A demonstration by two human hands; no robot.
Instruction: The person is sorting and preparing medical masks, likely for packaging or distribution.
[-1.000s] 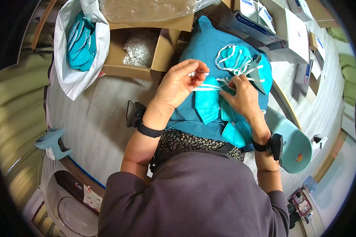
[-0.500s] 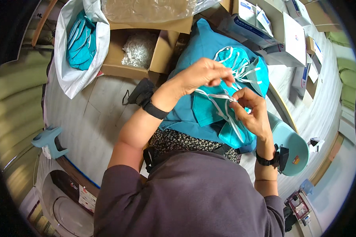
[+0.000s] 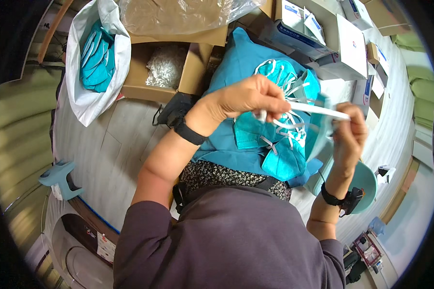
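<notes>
Between my hands a white elastic strap (image 3: 316, 110) is pulled taut over my lap. My left hand (image 3: 259, 98) pinches its left end, and a small white bit shows below those fingers. My right hand (image 3: 350, 137) is closed on the other end, slightly smeared by motion. A teal face mask (image 3: 318, 131), blurred, hangs from the strap beside my right hand. Below lie several more teal masks (image 3: 285, 161) with white straps tangled among them. They rest on a blue cloth bundle (image 3: 225, 72) across my lap.
At the upper left stands a white sack (image 3: 122, 72) of teal pieces. Beside it, a cardboard box (image 3: 190, 72) holds a heap of small white pieces. Open white-and-blue cartons (image 3: 352, 48) stand at the upper right. A pale teal stool (image 3: 364, 188) is near my right forearm.
My right hand has moved right and slightly up, drawing the strap out straight. A mask has lifted off the pile with it. My left hand stays nearly in place.
</notes>
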